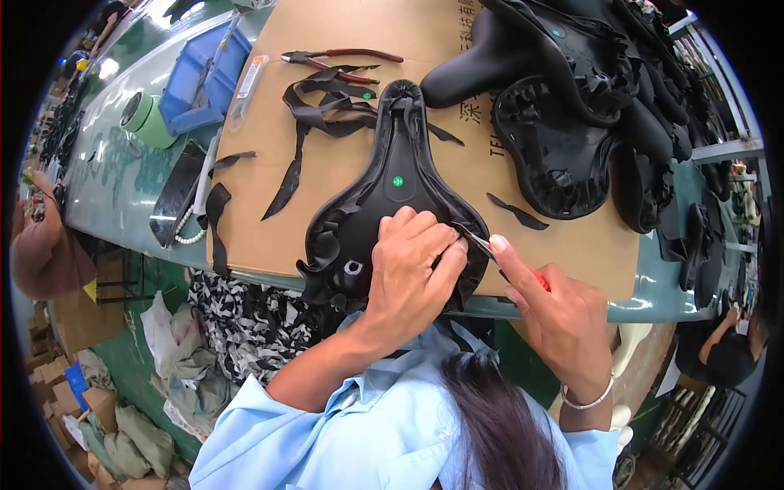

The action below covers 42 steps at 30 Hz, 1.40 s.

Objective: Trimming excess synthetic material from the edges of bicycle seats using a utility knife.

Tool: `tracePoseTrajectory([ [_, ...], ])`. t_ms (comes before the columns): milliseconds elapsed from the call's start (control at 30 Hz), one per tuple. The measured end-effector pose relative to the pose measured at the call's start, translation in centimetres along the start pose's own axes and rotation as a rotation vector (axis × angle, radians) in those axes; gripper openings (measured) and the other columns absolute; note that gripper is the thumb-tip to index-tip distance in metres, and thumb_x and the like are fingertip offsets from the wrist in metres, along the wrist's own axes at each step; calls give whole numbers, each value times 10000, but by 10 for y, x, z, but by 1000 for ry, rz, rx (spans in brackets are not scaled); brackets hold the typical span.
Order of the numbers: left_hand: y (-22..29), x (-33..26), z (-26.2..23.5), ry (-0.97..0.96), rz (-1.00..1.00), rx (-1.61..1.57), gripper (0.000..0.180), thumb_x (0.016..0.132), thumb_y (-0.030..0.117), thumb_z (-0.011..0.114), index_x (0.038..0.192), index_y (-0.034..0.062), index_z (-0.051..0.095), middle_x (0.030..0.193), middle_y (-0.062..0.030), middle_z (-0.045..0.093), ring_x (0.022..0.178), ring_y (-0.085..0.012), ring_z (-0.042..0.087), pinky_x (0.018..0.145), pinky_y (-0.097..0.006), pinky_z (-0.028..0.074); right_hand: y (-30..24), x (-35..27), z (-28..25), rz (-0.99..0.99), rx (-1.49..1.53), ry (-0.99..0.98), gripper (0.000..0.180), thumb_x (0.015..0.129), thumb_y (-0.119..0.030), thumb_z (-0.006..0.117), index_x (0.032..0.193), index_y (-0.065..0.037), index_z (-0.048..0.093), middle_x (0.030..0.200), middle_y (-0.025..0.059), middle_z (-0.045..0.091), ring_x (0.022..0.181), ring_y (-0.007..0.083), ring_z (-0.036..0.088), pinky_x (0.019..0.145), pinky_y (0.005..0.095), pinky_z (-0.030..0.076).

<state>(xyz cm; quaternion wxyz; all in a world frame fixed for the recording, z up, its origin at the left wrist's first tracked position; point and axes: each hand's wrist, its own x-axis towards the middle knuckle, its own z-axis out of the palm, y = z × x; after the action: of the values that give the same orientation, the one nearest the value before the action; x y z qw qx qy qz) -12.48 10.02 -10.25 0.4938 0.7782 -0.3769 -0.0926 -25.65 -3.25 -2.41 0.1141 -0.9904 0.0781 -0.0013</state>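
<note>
A black bicycle saddle (398, 155) lies underside up at the table's near edge, nose pointing away from me. Loose, ruffled cover material lines its rim. My left hand (415, 263) rests on the wide rear part, fingers curled and pinching the cover edge on the right side. In my right hand (549, 306) is a red-handled cutting tool (480, 242) with a slim metal blade, its tip touching the saddle's right rim beside my left fingers. My right fingers hide most of the handle, so its exact kind is unclear.
Cut black strips (327, 102) and red-handled pliers (343, 54) lie on the cardboard sheet (269, 175). More black saddles (555, 147) are heaped at right. A clear utility knife (247, 91), blue bin (204, 77) and green tape roll (147, 120) are at left. Other people are at both sides.
</note>
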Motion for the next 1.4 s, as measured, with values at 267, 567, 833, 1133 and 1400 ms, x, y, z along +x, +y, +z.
tracePoseTrajectory([
  [267,-3,-7,-2,296,14,-327,90,842,30,611,762,-10,601,671,-50,493,688,-176,450,611,-287,375,-40,-47,39,306,149,64,606,837,-113,652,1408,-147,451,649,78,491,474,235,513,441,357,420],
  [567,11,39,-38,-205,58,-205,183,930,178,565,948,-4,572,895,-107,518,876,-226,526,774,-302,421,31,13,25,196,60,155,566,849,-169,627,1381,-299,484,639,73,469,520,270,511,496,382,407],
  [833,-23,155,-30,-321,-2,-735,204,996,187,461,923,27,564,900,-59,646,784,-127,625,631,-241,445,33,40,50,309,730,159,517,894,-84,589,1390,-154,459,1074,202,641,818,363,657,717,331,505],
  [1133,-14,128,-27,-143,673,557,211,779,236,683,831,32,655,648,-105,569,687,-297,562,676,-403,456,35,50,28,400,587,46,515,879,-103,611,1374,-167,485,896,170,671,610,308,618,588,352,476],
  [1400,-3,163,-25,-359,53,-519,209,923,214,605,796,61,671,812,-4,619,847,-160,573,678,-289,442,-19,23,65,561,907,184,538,944,-151,538,1441,-81,343,1217,245,580,910,423,642,708,398,516],
])
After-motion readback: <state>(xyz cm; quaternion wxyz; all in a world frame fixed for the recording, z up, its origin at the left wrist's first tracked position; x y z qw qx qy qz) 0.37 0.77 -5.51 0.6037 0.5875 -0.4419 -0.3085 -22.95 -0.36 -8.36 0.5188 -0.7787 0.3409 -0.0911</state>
